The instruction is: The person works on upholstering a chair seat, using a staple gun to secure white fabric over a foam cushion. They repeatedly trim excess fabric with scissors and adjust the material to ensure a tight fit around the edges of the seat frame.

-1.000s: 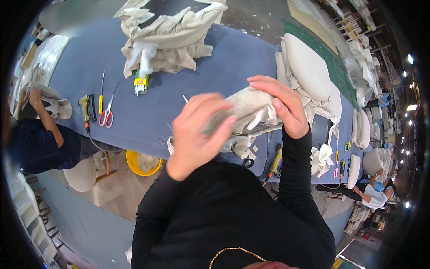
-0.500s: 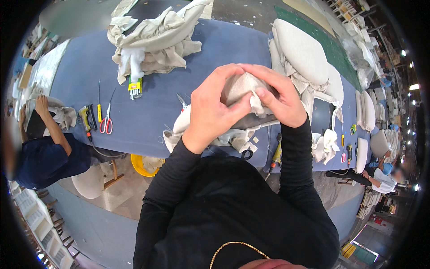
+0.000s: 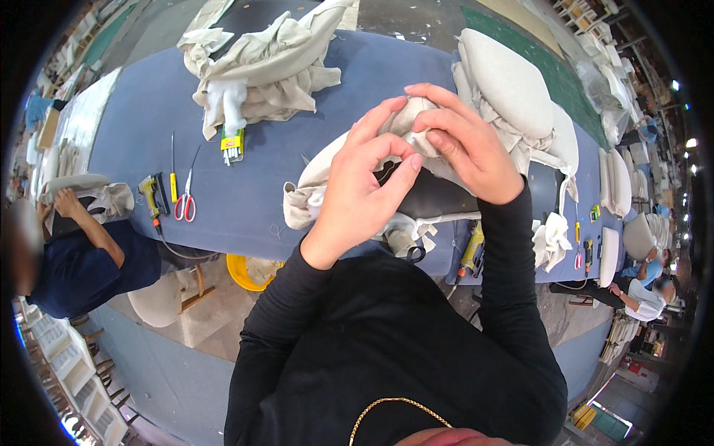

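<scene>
A beige fabric-covered cushion piece (image 3: 322, 165) with a dark underside (image 3: 435, 195) lies before me on the blue-covered table. My right hand (image 3: 472, 145) pinches the beige fabric at its raised far corner between thumb and fingers. On the left of that corner is my left hand (image 3: 364, 186), its fingers curved and apart, thumb away from the cloth. One of its fingertips is close to the corner's edge; whether it touches cannot be made out. Loose cloth (image 3: 407, 232) hangs at the cushion's near side, and my hands hide part of the piece.
Beige covers (image 3: 268, 70) are heaped at the far left, beside a green-yellow pack (image 3: 232, 146). Scissors (image 3: 186, 207), a yellow-handled screwdriver (image 3: 173, 187) and a staple gun (image 3: 151, 197) lie left; another gun (image 3: 471, 249) lies right. Cushions (image 3: 509, 78) are stacked right. A co-worker (image 3: 89, 256) works at left.
My left thumb and fingers have loosened and drawn away from the corner. The right hand still grips the cloth. More of the dark underside shows, and the whole view has shifted slightly.
</scene>
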`<state>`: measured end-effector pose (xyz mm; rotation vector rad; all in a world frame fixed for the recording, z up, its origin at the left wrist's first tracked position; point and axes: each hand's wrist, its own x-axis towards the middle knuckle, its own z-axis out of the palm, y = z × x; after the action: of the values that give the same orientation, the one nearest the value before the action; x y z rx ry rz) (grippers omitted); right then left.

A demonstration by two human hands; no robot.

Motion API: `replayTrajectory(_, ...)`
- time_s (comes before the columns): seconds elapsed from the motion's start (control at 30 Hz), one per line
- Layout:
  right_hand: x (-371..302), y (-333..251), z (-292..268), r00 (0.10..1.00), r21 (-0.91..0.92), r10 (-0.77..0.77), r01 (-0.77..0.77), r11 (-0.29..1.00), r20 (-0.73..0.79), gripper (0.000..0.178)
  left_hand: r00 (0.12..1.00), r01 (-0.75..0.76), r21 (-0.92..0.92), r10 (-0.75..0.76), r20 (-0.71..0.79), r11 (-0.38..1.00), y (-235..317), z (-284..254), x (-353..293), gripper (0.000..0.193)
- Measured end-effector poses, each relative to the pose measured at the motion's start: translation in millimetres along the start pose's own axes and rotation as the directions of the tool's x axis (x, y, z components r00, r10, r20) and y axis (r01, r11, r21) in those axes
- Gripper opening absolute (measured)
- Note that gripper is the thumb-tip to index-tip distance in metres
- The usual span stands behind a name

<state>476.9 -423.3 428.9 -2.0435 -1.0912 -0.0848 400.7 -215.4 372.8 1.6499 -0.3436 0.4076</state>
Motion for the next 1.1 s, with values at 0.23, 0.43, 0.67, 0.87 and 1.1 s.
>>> replayTrajectory(0.23, 2.6, -1.5, -21.7, 0.994, -0.010, 0.020, -0.019, 1.000, 0.106, 0.012, 0.995, 0.020, 0.105, -0.009, -0.101, 0.994, 14.4, 14.6, 5.0, 0.021)
replayTrajectory(0.43, 6.3, -17.3, -20.9, 0.989, -0.097, -0.004, 0.019, 0.995, 0.149, 0.010, 1.000, 0.026, -0.035, -0.026, 0.004, 0.999, -9.2, 12.0, 1.6, 0.017)
replayTrajectory(0.67, 13.7, -32.8, -20.1, 0.967, -0.345, -0.092, 0.172, 0.923, 0.237, 0.008, 0.983, -0.053, 0.218, 0.089, -0.161, 0.975, 17.1, 12.7, -5.0, 0.021)
replayTrajectory(0.87, 8.6, -31.1, -11.7, 0.986, -0.235, -0.005, 0.045, 0.971, 0.168, 0.017, 0.933, -0.252, 0.538, 0.349, -0.084, 0.805, 12.8, 9.1, -9.5, 0.022)
replayTrajectory(1.1, -3.2, -1.7, 17.7, 0.998, 0.221, 0.049, -0.038, 0.975, -0.044, 0.042, 0.984, -0.098, 0.505, 0.161, -0.081, 0.857, 27.0, 0.8, -15.9, 0.017)
